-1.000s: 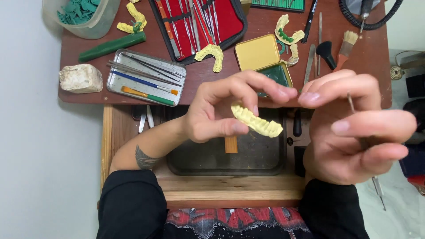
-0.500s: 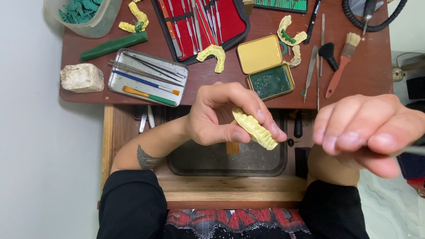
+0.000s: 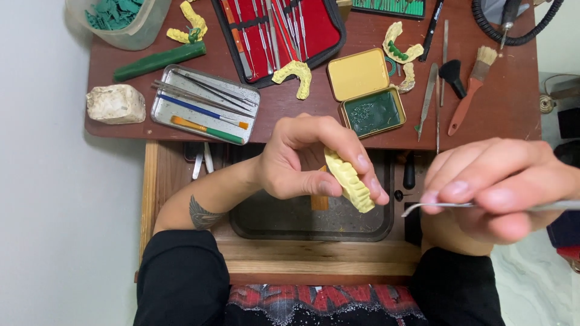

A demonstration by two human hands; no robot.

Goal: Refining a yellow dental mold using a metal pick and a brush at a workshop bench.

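Two hands work: left hand (image 3: 302, 160) pinches a yellow dental cast (image 3: 349, 180), right hand (image 3: 498, 187) grips a thin metal tool (image 3: 435, 206).

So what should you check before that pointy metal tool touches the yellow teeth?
1. Yellow teeth model held firmly in the left hand: ok, thumb and fingers pinch it.
2. Thin metal tool gripped by the right hand: ok.
3. Tool's curved tip apart from the model: ok, a gap shows.
4. Dark tray lies below the model: ok.
5. Tip clean: cannot tell, too small.
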